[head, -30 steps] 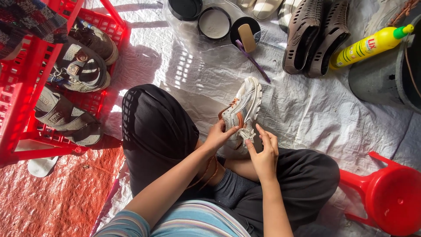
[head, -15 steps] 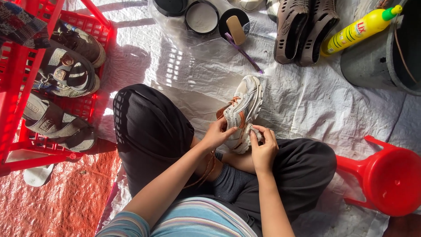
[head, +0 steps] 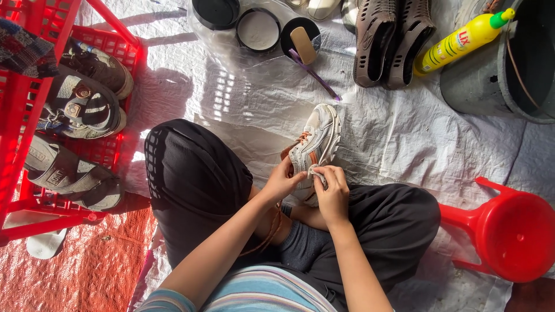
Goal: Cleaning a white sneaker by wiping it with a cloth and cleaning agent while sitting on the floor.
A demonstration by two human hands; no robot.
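Head view, biggest items first. White plastic sheet (head: 404, 144) covers most of the floor, with an orange tarp (head: 75, 271) at lower left. The person sits cross-legged on the sheet in dark trousers (head: 196, 179). Red crate (head: 34, 115) at left holds sandals (head: 75, 173) and worn shoes (head: 87, 75). Grey metal tub (head: 491, 81) at upper right, with a red plastic stool (head: 509, 237) lower right, well apart from the hands. Pair of brown perforated clogs (head: 393, 34) at top, sole up, beside a yellow bottle with a green cap (head: 457, 43) leaning on the tub.

I see the white-and-grey sneaker (head: 318, 141) at centre, resting on the sheet against the lap, toe pointing away, brown laces loose at the tongue.

Left hand (head: 283, 182) is closed around the sneaker's near side by the laces; fingers wrapped, holding it. Right hand (head: 332, 190) is curled tight, fingers pinching a small pale cloth (head: 315, 170) pressed onto the sneaker's collar. Hands almost touching each other.

Small stuff at top: black lid (head: 217, 11), open tin of white paste (head: 258, 30), and a black tin (head: 292, 34) with a tan applicator (head: 303, 45) resting on it. Purple toothbrush (head: 315, 74) just beside it.
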